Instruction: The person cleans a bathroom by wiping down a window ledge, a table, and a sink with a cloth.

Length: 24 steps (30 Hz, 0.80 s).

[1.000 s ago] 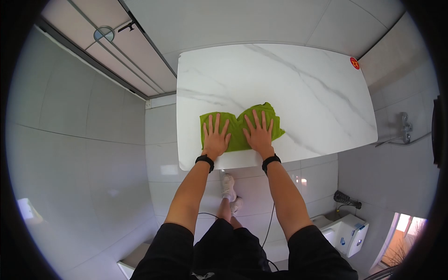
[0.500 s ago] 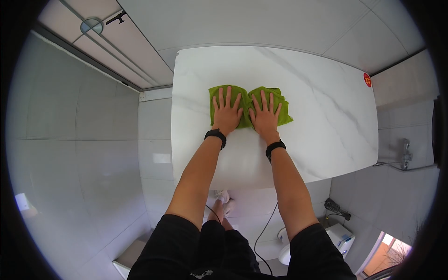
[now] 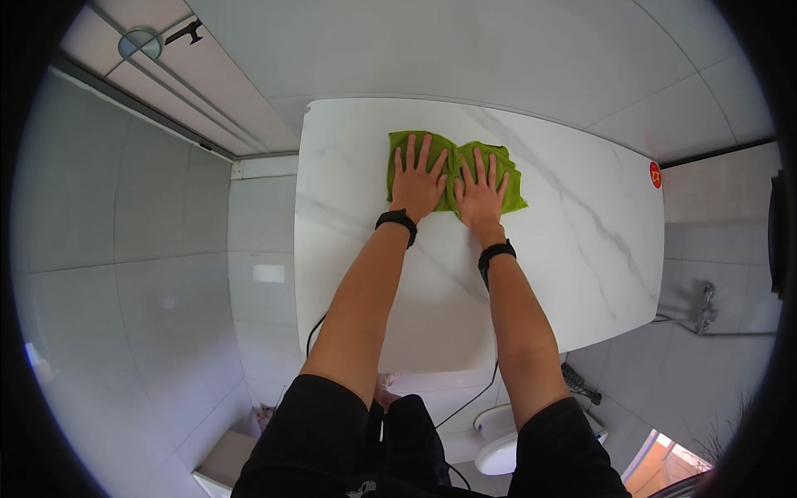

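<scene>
A green cloth (image 3: 451, 143) lies spread on a white marble-patterned tabletop (image 3: 548, 257), with a fold running down its middle. My left hand (image 3: 418, 183) rests flat on the cloth's left half, fingers spread. On the right half, my right hand (image 3: 480, 192) presses down with its fingers stretched out and apart. Both palms face down and neither hand grips the cloth. Each wrist wears a black band.
A round red sticker (image 3: 656, 174) marks the tabletop's right corner. Tiled walls stand behind and to the left. A wall tap (image 3: 706, 309) is at right, a white toilet (image 3: 498, 452) below the table. A dark cable (image 3: 469, 404) hangs near my legs.
Both hands and the cloth have slid farther across the tabletop toward its back edge, the left hand also a little to the right. The view has shifted slightly.
</scene>
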{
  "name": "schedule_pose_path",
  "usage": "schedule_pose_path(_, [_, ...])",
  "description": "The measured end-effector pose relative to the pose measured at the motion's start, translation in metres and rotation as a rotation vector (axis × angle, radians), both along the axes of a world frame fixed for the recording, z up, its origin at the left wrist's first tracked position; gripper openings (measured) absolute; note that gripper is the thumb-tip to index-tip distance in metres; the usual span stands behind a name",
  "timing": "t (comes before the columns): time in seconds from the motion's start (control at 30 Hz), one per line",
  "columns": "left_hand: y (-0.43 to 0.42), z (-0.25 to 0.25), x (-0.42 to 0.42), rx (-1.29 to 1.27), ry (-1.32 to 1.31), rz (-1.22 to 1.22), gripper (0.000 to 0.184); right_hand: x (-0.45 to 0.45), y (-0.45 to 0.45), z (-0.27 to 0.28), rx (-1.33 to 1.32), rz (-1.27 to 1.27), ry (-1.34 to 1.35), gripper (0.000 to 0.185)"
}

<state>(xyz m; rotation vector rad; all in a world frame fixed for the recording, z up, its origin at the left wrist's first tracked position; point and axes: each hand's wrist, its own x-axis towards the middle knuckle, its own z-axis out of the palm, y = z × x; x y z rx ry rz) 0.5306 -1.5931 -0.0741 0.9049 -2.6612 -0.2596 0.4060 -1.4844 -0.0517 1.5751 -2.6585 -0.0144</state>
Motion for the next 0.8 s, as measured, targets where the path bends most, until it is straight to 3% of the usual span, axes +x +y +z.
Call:
schedule_pose_path(0.37, [0.007, 0.015, 0.018, -0.039, 0.01, 0.005, 0.052, 0.01, 0.005, 0.02, -0.028, 0.052, 0.004, 0.055])
schedule_pose_path(0.8, [0.028, 0.001, 0.03, -0.075, -0.01, 0.053, 0.051, 0.015, 0.009, 0.0, -0.15, 0.104, 0.057, 0.054])
